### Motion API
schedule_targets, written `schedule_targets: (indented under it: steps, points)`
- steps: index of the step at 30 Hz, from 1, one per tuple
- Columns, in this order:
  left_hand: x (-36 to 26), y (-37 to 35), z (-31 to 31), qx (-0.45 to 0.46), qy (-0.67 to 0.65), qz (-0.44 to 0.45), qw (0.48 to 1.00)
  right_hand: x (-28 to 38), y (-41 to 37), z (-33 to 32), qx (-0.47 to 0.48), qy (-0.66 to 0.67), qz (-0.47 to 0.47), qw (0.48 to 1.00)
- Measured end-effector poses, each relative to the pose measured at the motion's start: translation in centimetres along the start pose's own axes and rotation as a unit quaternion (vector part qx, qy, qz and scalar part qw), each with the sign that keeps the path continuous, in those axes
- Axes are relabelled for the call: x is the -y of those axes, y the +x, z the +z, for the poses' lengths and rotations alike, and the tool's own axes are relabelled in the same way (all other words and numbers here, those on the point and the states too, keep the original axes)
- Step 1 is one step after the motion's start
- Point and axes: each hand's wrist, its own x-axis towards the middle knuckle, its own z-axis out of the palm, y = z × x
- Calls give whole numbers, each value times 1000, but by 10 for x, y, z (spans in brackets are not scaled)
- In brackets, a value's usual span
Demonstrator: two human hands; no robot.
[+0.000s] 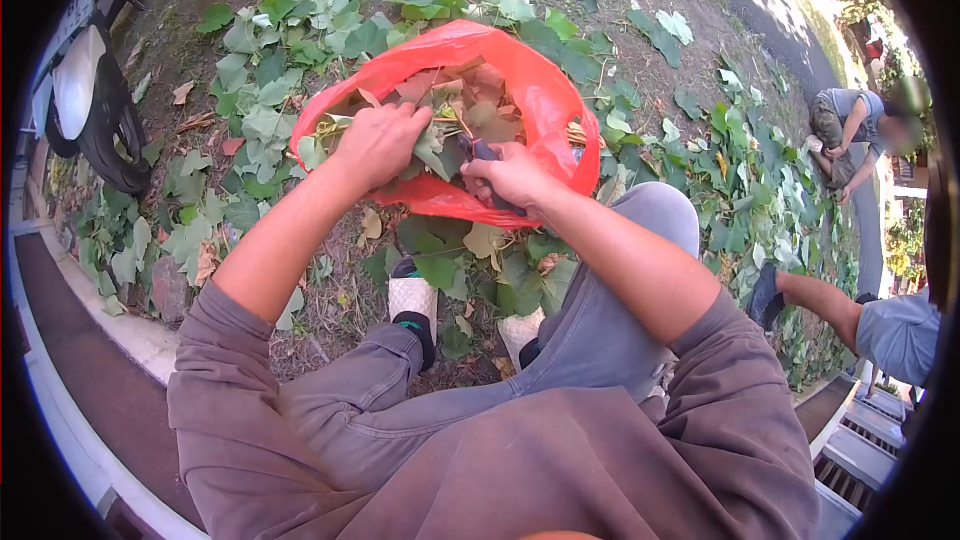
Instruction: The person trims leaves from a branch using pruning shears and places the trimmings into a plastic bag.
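Note:
A red plastic bag [540, 90] lies open on the ground in front of my knees, with green and brownish leaves [490, 115] inside. My left hand [385, 140] is over the bag's left part, its fingers closed around a leaf stem or leaf edge, partly hidden. In my right hand [510, 178] is a dark-handled cutting tool [482, 150], held over the bag's middle, its tip pointing toward the leaves near my left hand. A green leaf [430, 152] hangs between the two hands.
Vine leaves [260, 130] cover much of the ground around the bag. A motorcycle wheel [112, 125] stands at the left. One person [850, 130] crouches at the upper right; another person's leg [820, 302] reaches in below. A paved path [740, 0] runs beyond.

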Motion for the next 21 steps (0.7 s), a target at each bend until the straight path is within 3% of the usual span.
schedule_targets:
  steps: [4,6,7,12,14,16,18,21]
  points:
    - [19,-2,-8,8,-65,-22,998,2,-6,11,-5,44,-32,999]
    - [26,4,-18,8,-105,-80,991,9,-7,11,-25,84,-50,995]
    - [28,11,-36,52,-155,-153,975,9,-7,9,-27,91,-40,995]
    - [82,16,-27,20,-294,-195,935,12,-8,4,-10,123,16,992]
    - [82,15,-24,-65,-482,-252,837,8,-9,3,5,142,47,989]
    - [87,17,-27,-27,-524,-264,809,6,-5,-1,59,26,49,997]
    - [87,15,-31,64,-604,-276,745,3,-1,-1,45,15,38,998]
    - [83,9,-36,131,-607,-272,735,7,1,-3,6,-14,0,1000]
